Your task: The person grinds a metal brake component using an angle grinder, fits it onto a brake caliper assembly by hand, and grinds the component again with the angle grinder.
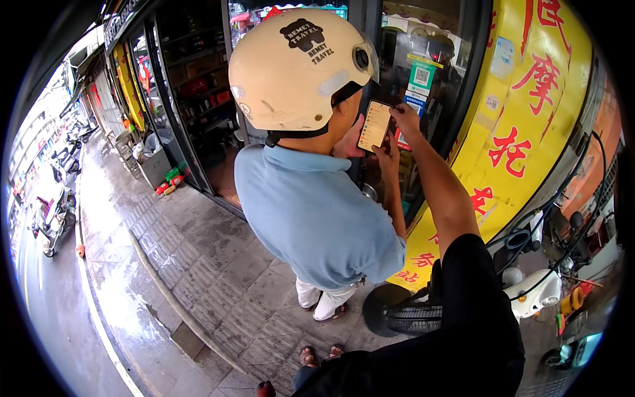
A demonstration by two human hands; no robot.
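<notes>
Now right hand (405,121) — at phone (374,126) (lit).

"BEMET TRAVEL" on helmet (284,76), "摩托" on yellow sign (526,122)

Right hand (405,121) raised, fingers (396,112) bent; wrist (415,140) just behind fingers, bare forearm (446,192) outstretched, black-sleeved upper arm (473,284) farther back.

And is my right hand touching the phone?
Cannot tell: in the head view, your right hand is at the upper corner of the phone, but contact or a gap is unclear.
</notes>
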